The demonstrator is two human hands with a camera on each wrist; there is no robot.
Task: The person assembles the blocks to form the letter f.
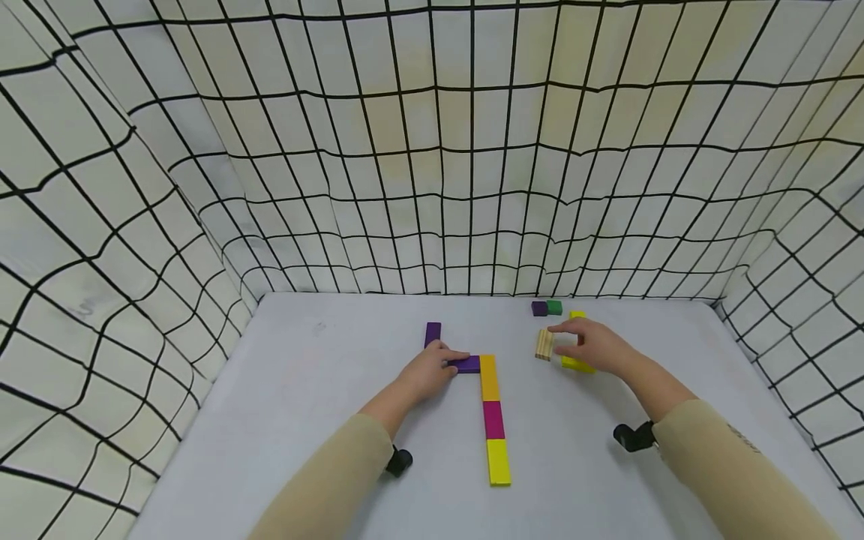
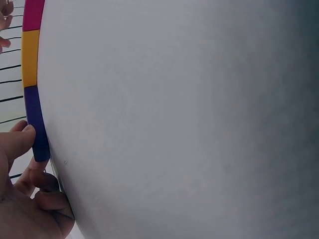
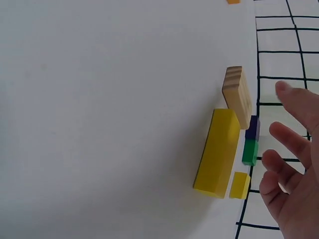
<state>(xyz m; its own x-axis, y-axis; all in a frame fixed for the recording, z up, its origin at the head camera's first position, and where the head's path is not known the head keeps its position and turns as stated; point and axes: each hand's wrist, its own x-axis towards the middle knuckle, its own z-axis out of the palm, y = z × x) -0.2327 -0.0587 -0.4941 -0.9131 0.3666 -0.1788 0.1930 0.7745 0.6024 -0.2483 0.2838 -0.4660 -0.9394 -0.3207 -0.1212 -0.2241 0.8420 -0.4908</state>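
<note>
Purple block [image 1: 466, 365], there on the white table [image 1: 304, 420], one end against the orange block [image 1: 489, 378], and the left hand [image 1: 427, 371] pinches the other! Over by the wooden block [image 1: 544, 344], the right hand [image 1: 597, 347] hovers, fingers spread, holding nothing. Black netting [image 1: 471, 88] lines pale walls [image 1: 496, 45] on three sides; dark marking [image 1: 742, 437] on the right sleeve [image 1: 722, 457], unreadable.

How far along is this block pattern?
Already laid end to end: yellow block, magenta block, orange block. In hand: the left hand pinches a purple block against the orange one. Probably yet to be placed: the wooden block near the empty right hand, and the small green block, both apart from that row.
</note>
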